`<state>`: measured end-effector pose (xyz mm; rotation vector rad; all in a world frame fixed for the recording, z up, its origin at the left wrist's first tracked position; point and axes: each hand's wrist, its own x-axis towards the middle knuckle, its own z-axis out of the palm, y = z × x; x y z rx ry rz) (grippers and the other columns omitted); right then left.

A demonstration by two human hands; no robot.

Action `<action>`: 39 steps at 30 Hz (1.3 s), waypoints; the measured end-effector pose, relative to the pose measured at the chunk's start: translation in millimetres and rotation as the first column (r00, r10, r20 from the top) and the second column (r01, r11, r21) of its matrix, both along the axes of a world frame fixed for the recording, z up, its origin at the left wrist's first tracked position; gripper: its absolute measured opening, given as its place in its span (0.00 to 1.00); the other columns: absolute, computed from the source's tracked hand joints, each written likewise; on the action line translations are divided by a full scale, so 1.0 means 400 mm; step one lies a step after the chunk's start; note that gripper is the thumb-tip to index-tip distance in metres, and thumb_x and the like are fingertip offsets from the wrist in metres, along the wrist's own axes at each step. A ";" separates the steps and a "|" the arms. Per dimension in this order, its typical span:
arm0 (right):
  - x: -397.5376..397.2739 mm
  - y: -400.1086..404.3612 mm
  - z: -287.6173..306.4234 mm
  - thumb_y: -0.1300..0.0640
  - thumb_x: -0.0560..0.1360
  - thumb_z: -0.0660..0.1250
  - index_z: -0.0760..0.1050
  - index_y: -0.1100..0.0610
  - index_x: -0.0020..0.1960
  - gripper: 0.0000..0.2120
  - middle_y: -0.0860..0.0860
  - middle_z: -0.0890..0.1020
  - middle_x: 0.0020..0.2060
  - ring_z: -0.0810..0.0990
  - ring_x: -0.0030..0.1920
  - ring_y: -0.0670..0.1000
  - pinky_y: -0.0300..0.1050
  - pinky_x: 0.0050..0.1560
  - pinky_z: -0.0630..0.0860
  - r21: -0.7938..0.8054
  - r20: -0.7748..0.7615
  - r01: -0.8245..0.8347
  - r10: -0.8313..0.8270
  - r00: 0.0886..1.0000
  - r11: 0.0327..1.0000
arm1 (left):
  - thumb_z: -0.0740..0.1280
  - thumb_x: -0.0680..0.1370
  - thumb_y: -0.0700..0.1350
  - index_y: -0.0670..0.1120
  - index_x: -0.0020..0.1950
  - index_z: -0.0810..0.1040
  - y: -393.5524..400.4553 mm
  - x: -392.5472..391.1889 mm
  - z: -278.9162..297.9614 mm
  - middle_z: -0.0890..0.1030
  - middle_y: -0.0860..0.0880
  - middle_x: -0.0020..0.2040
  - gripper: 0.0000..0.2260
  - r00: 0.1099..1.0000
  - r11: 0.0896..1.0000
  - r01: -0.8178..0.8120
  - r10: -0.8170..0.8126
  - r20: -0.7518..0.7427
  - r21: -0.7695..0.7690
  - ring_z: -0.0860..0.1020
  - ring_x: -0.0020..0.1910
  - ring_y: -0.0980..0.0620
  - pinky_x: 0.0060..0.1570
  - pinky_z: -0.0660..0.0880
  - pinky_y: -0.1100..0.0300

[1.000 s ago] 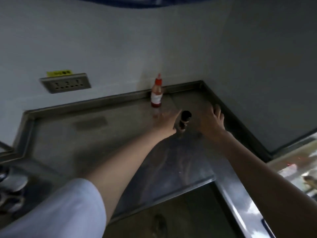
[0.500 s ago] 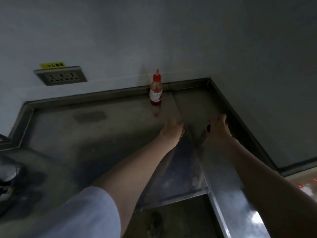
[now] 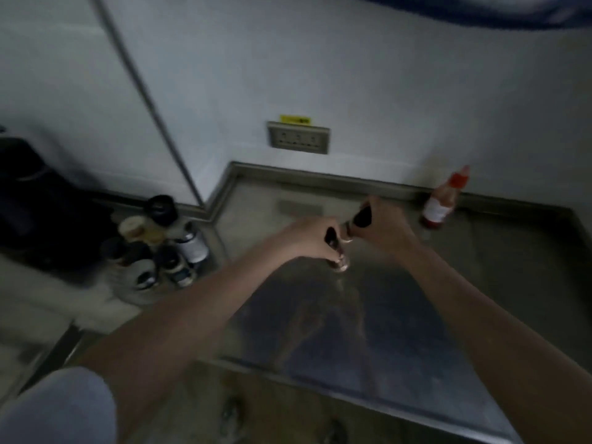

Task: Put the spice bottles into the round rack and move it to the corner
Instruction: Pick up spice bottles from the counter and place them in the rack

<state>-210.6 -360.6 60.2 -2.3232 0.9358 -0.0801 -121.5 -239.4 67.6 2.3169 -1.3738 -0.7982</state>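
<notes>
My left hand [image 3: 307, 233] is closed around a small dark-capped spice bottle [image 3: 337, 256], held tilted just above the steel counter [image 3: 368, 315]. Close beside it, my right hand [image 3: 382, 227] grips a second dark-capped bottle [image 3: 362, 217]. The two hands nearly touch. To the left, the round rack [image 3: 134, 291] stands on the counter with several bottles [image 3: 189, 246] in it; it is blurred. A red sauce bottle [image 3: 440, 203] with a red cap and white label stands upright against the back wall, right of my hands.
A socket strip [image 3: 298, 137] with a yellow label is set in the white wall above the counter. A dark appliance [image 3: 38, 206] fills the far left. A cable [image 3: 153, 100] runs down the wall. The counter's front edge [image 3: 352, 392] drops off below my arms.
The view has swung left, bringing the rack into sight. My hands, open over the counter before, now each grip a small dark-capped bottle and have drawn together.
</notes>
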 end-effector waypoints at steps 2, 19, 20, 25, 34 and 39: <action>0.123 0.101 0.011 0.57 0.65 0.74 0.71 0.58 0.46 0.14 0.54 0.76 0.39 0.74 0.41 0.53 0.43 0.32 0.67 0.014 -0.016 -0.166 0.167 0.986 0.986 | 0.73 0.68 0.42 0.43 0.54 0.77 0.123 0.121 0.032 0.82 0.43 0.52 0.16 0.996 0.996 -0.086 0.085 0.021 0.014 0.78 0.49 0.47 0.48 0.73 0.57; 0.520 0.534 -0.080 0.62 0.68 0.67 0.76 0.62 0.52 0.13 0.61 0.81 0.49 0.80 0.51 0.60 0.43 0.42 0.70 -0.071 -0.168 -0.457 0.441 0.882 0.886 | 0.67 0.70 0.38 0.48 0.48 0.76 0.665 0.544 0.120 0.77 0.49 0.50 0.09 0.996 0.972 -0.091 0.091 0.009 0.217 0.76 0.50 0.47 0.50 0.74 0.53; 0.524 0.536 -0.078 0.63 0.68 0.67 0.76 0.63 0.51 0.12 0.61 0.81 0.49 0.80 0.51 0.60 0.42 0.41 0.70 -0.070 -0.179 -0.436 0.419 0.890 0.897 | 0.68 0.70 0.39 0.47 0.51 0.77 0.681 0.550 0.117 0.76 0.50 0.50 0.11 0.997 0.967 -0.075 0.069 0.029 0.243 0.76 0.50 0.48 0.50 0.73 0.55; 0.540 0.539 -0.067 0.60 0.67 0.69 0.76 0.62 0.47 0.10 0.62 0.83 0.47 0.82 0.50 0.59 0.45 0.44 0.77 -0.052 -0.215 -0.307 0.290 0.933 0.950 | 0.68 0.70 0.39 0.46 0.58 0.76 0.720 0.530 0.027 0.78 0.45 0.57 0.17 0.994 0.945 -0.031 -0.006 0.113 0.325 0.76 0.55 0.49 0.53 0.73 0.58; 0.561 0.538 0.084 0.46 0.68 0.71 0.75 0.61 0.50 0.20 0.56 0.80 0.44 0.78 0.41 0.54 0.49 0.45 0.79 -0.233 -0.213 -0.351 0.304 0.928 0.907 | 0.66 0.74 0.39 0.41 0.59 0.73 0.714 0.468 -0.121 0.77 0.43 0.58 0.14 0.946 0.964 -0.011 -0.076 0.314 0.267 0.78 0.54 0.44 0.54 0.77 0.53; 0.617 0.591 0.169 0.49 0.68 0.71 0.76 0.60 0.51 0.18 0.53 0.80 0.42 0.79 0.41 0.52 0.40 0.38 0.77 -0.190 0.035 -0.354 0.367 0.930 0.916 | 0.69 0.72 0.43 0.47 0.61 0.73 0.745 0.509 -0.077 0.79 0.47 0.58 0.18 0.966 0.996 -0.017 -0.007 0.257 0.093 0.79 0.53 0.48 0.52 0.77 0.54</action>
